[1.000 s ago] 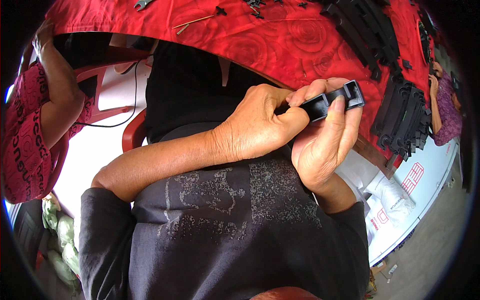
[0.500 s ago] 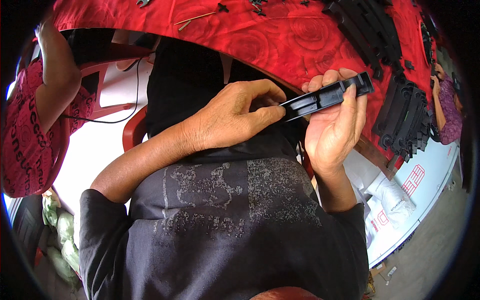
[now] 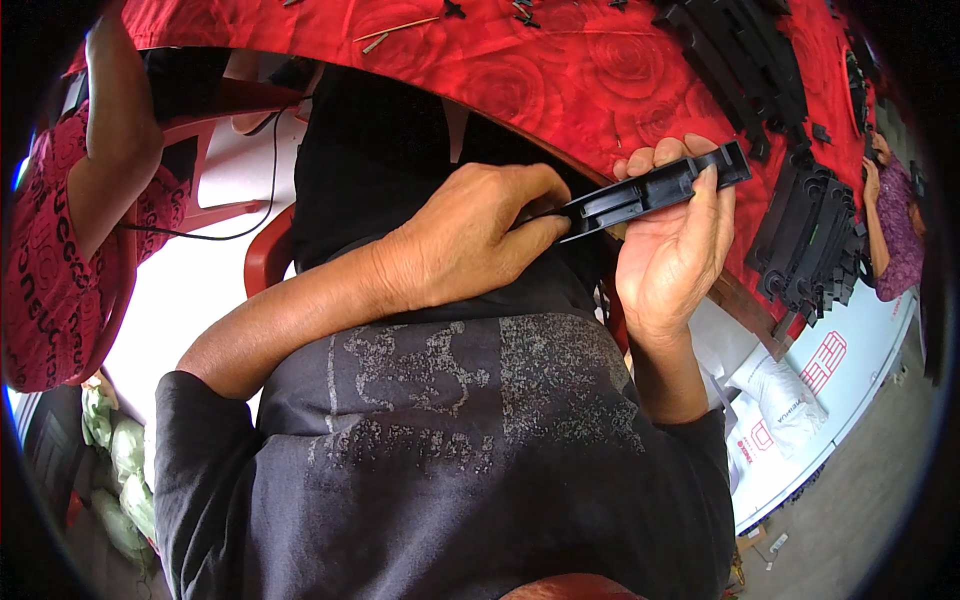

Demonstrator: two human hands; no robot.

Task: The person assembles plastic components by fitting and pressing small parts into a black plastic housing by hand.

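A long, narrow black plastic part (image 3: pixel 640 197), shaped like an open channel with ribs and recesses inside, is held over the table's front edge, its right end tilted up. My right hand (image 3: pixel 668 262) grips it from below, thumb on the near side wall and fingertips curled over the far side. At the part's left end my left hand (image 3: pixel 470 235) is pinched, thumb and fingers closed on that end. The tip of that end is hidden between the fingers, so anything small there cannot be made out.
A red rose-patterned cloth covers the table (image 3: pixel 500 80). Similar black parts (image 3: pixel 810 230) are piled at the right, with more black pieces (image 3: pixel 735 65) behind them. Thin wooden sticks (image 3: pixel 395 30) lie at the back. Other people sit at left (image 3: pixel 110 170) and far right (image 3: pixel 895 220).
My left thumb and fingers have shifted slightly at the part's left end. The part and my right hand have moved a little to the right in view; the grip stays.
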